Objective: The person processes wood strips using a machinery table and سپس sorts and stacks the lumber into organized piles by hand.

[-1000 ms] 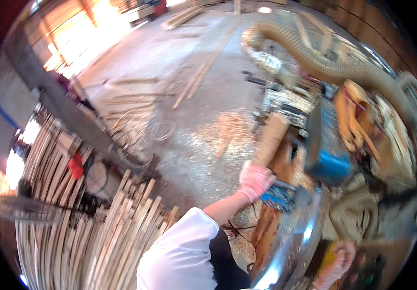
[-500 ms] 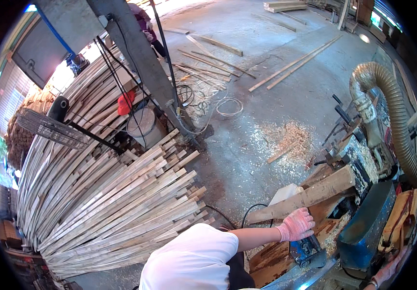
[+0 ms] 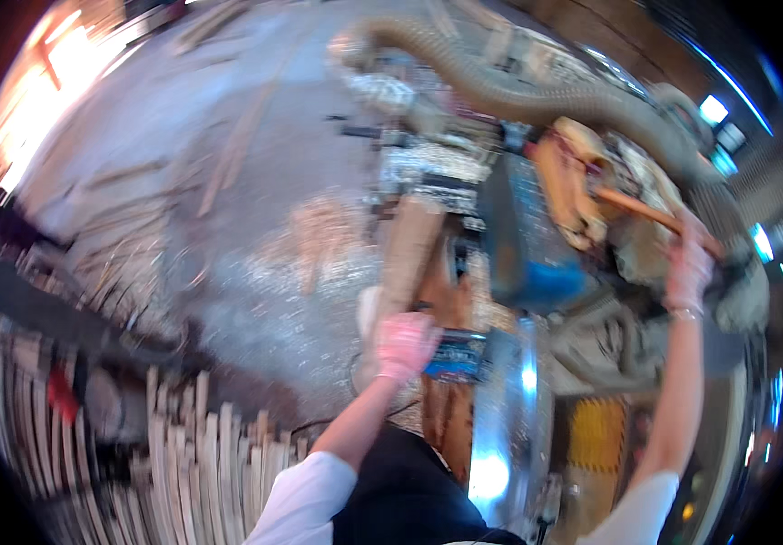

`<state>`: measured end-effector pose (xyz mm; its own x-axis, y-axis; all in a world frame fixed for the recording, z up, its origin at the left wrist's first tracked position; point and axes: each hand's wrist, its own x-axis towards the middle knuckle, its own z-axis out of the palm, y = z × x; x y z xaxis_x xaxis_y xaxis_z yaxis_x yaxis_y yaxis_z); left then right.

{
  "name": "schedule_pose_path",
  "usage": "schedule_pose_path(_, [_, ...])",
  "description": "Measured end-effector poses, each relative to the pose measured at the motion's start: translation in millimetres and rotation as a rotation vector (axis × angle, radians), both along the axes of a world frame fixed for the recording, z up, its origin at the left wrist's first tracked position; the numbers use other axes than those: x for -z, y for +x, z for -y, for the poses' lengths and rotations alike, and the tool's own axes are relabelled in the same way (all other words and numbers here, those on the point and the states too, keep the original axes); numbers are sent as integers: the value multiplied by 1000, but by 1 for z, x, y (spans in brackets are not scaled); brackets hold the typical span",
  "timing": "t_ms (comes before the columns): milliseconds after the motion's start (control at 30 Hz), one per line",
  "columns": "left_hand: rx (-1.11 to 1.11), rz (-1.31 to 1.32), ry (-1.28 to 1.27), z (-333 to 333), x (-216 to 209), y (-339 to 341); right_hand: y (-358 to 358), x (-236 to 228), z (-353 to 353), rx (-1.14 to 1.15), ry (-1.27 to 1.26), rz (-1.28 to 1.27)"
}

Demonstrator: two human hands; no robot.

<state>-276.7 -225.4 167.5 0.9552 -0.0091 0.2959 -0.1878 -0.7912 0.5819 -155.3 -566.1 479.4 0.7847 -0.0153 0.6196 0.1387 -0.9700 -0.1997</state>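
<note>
The picture is smeared by motion. My left hand (image 3: 407,347), in a pink glove, lies with curled fingers at the near end of a wooden board (image 3: 409,250), beside a blue metal fixture (image 3: 455,357) on the woodworking machine. What is inside its grip is hidden. On the right, my gloved right hand (image 3: 689,268) is closed around a wooden handle (image 3: 650,211). The handle's far end reaches a yellowish wooden piece (image 3: 568,186) on the machine. Between my hands stand the blue machine housing (image 3: 536,245) and a shiny metal bed (image 3: 500,436).
A ribbed hose (image 3: 536,98) arches over the machine. Wood shavings (image 3: 323,236) lie on the concrete floor, with loose strips (image 3: 237,154) farther off. Stacked wooden strips (image 3: 214,463) fill the lower left, next to a dark post (image 3: 64,313). A person (image 3: 10,218) is at the far left.
My view has swung to the right and turned. My right hand and the wooden handle now show plainly. My left hand stays near the blue fixture.
</note>
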Motion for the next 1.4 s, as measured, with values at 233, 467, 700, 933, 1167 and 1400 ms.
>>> schedule_pose_path(233, [-26, 179, -37, 21, 6, -7, -34, -3, -25, -106, 982, 115])
schedule_pose_path(467, [-37, 147, 5, 14, 13, -9, -122, 1, -19, -149, 795, 281])
schedule_pose_path(700, [-52, 141, 17, 17, 15, -6, -233, 74, -16, 32, 1033, -6])
schedule_pose_path(933, [-10, 167, 10, 22, 20, -6, -261, 181, -10, 51, 1012, -292])
schedule_pose_path(1167, [-32, 127, 28, 19, 10, -13, -374, 124, -1, 180, 1068, -345])
schedule_pose_path(1400, [9, 166, -20, 14, 14, -7, -304, 44, -2, 74, 1106, -48])
